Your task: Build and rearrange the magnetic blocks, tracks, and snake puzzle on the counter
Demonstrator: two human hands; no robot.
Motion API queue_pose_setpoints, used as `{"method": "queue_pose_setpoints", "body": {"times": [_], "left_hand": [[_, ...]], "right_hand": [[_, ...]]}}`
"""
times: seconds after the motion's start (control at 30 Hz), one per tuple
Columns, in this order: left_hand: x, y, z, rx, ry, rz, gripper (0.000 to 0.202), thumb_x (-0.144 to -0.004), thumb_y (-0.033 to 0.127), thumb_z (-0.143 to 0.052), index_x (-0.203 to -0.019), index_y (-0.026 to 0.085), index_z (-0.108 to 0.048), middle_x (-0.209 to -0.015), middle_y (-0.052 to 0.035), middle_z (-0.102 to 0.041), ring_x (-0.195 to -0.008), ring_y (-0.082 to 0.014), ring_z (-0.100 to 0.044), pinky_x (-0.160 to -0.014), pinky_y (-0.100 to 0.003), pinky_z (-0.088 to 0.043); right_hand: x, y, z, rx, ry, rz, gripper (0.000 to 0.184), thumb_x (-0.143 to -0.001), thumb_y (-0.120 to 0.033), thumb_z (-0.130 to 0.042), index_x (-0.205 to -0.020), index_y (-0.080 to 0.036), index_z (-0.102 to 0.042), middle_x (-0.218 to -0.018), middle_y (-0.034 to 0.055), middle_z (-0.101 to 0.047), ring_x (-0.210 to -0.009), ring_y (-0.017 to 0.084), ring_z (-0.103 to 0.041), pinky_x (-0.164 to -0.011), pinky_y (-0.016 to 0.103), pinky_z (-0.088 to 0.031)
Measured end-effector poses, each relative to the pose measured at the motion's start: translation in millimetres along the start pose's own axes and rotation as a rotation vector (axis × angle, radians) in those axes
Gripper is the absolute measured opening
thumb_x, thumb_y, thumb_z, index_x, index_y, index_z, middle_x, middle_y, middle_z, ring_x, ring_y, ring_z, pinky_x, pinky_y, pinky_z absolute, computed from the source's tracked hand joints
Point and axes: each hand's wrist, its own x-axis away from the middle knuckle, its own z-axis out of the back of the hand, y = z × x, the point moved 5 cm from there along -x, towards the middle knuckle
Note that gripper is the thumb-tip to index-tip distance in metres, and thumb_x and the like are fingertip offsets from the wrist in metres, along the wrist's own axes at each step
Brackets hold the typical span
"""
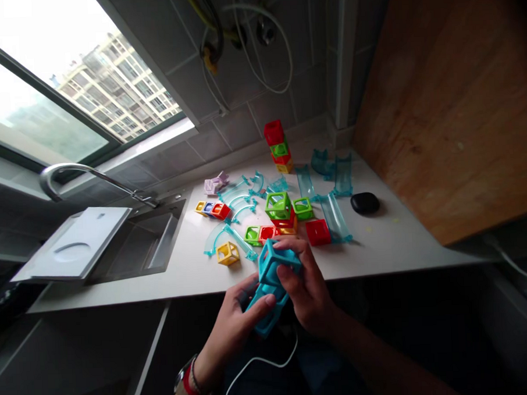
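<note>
Two joined blue cube blocks are held in front of the counter's edge. My left hand (pixel 240 315) is closed round the lower blue block (pixel 266 311), thumb across its front. Fingers of my right hand (pixel 308 283) grip the upper blue block (pixel 273 264) from the right side. Just beyond them on the counter stand a green cube block (pixel 278 205) on top of a red one, with other green, red and orange blocks beside it. A yellow cube block (pixel 227 254) lies to the left, a red block (pixel 318 232) to the right.
Clear teal track pieces (pixel 334 217) are spread over the white counter (pixel 379 250). A stack of blocks (pixel 279 147) rises near the wall. At left are a sink (pixel 160 243), a faucet (pixel 92 170) and a white board (pixel 82 240). A black rounded object (pixel 365 203) lies right.
</note>
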Motion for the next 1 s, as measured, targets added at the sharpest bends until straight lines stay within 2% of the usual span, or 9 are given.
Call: {"method": "queue_pose_setpoints", "body": {"times": [0.1,0.17,0.3,0.4,0.53,0.67,0.8,0.9,1.0], "left_hand": [[7.8,-6.8,4.5,0.046,0.075,0.028,0.062,-0.076,0.05,-0.08,-0.13,0.024,-0.068,-0.107,-0.0098,-0.078,-0.092,-0.0336,-0.074,-0.066,-0.035,-0.062],[11.9,-4.1,9.6,0.003,0.126,0.006,0.065,-0.075,0.049,-0.081,-0.134,0.024,-0.066,-0.113,-0.0105,-0.077,-0.097,-0.0359,-0.074,-0.07,-0.038,-0.062],[16.6,6.7,15.4,-0.085,0.162,-0.044,0.06,-0.076,0.047,-0.081,-0.13,0.025,-0.069,-0.121,-0.01,-0.075,-0.107,-0.0391,-0.071,-0.086,-0.047,-0.061],[21.0,12.4,19.9,-0.215,0.241,-0.12,0.058,-0.076,0.044,-0.083,-0.13,0.029,-0.069,-0.124,-0.0068,-0.074,-0.115,-0.0393,-0.068,-0.099,-0.051,-0.056],[27.7,21.2,26.4,-0.462,0.377,-0.301,0.065,-0.074,0.036,-0.085,-0.136,0.035,-0.065,-0.128,-0.0048,-0.072,-0.116,-0.0365,-0.068,-0.105,-0.049,-0.054],[28.5,27.5,23.0,-0.594,0.317,-0.47,0.064,-0.072,0.028,-0.087,-0.133,0.038,-0.068,-0.12,-0.0049,-0.073,-0.109,-0.0335,-0.07,-0.099,-0.043,-0.057],[31.0,29.4,16.7,-0.664,0.292,-0.579,0.064,-0.079,0.022,-0.082,-0.14,0.03,-0.063,-0.124,-0.0078,-0.073,-0.109,-0.0293,-0.071,-0.094,-0.037,-0.06],[29.9,26.7,14.3,-0.627,0.244,-0.51,0.063,-0.08,0.025,-0.081,-0.14,0.025,-0.062,-0.125,-0.0084,-0.073,-0.107,-0.0276,-0.073,-0.092,-0.034,-0.06],[25.3,22.2,15.2,-0.531,0.208,-0.367,0.058,-0.082,0.032,-0.08,-0.137,0.023,-0.065,-0.124,-0.0077,-0.075,-0.109,-0.0294,-0.072,-0.092,-0.034,-0.06]], "right_hand": [[2.3,-1.7,-2.6,-0.037,0.038,-0.044,0.029,-0.099,-0.042,-0.058,-0.126,-0.033,-0.057,-0.116,0.0039,-0.064,-0.095,0.021,-0.064,-0.083,0.035,-0.056],[0.6,3.3,-4.5,-0.057,0.042,-0.104,0.03,-0.098,-0.043,-0.059,-0.126,-0.032,-0.062,-0.112,0.0038,-0.067,-0.095,0.021,-0.065,-0.075,0.032,-0.057],[-7.0,8.6,-4.6,-0.018,-0.025,-0.157,0.037,-0.096,-0.043,-0.062,-0.131,-0.032,-0.067,-0.124,0.0042,-0.068,-0.102,0.023,-0.067,-0.073,0.03,-0.058],[-13.0,5.6,0.7,0.078,-0.083,-0.147,0.037,-0.094,-0.041,-0.065,-0.129,-0.029,-0.069,-0.123,0.005,-0.071,-0.101,0.023,-0.069,-0.074,0.031,-0.058],[-17.4,1.2,7.2,0.292,-0.175,-0.102,0.035,-0.089,-0.043,-0.07,-0.118,-0.024,-0.072,-0.102,0.0047,-0.074,-0.087,0.022,-0.069,-0.069,0.03,-0.055],[-16.7,2.6,9.3,0.353,-0.179,-0.123,0.033,-0.087,-0.049,-0.07,-0.105,-0.022,-0.064,-0.079,-0.0009,-0.066,-0.066,0.016,-0.061,-0.058,0.025,-0.046],[-15.3,-1.6,6.6,0.416,-0.175,-0.076,0.029,-0.085,-0.045,-0.072,-0.097,-0.022,-0.059,-0.071,-0.005,-0.056,-0.061,0.012,-0.053,-0.058,0.024,-0.041],[-15.6,-2.1,6.1,0.419,-0.181,-0.066,0.026,-0.088,-0.043,-0.07,-0.09,-0.022,-0.055,-0.071,-0.0056,-0.053,-0.062,0.012,-0.051,-0.059,0.024,-0.04],[-17.3,-0.6,7.3,0.379,-0.194,-0.039,0.025,-0.092,-0.045,-0.066,-0.096,-0.021,-0.06,-0.087,-0.0004,-0.061,-0.079,0.016,-0.059,-0.074,0.027,-0.047]]}}
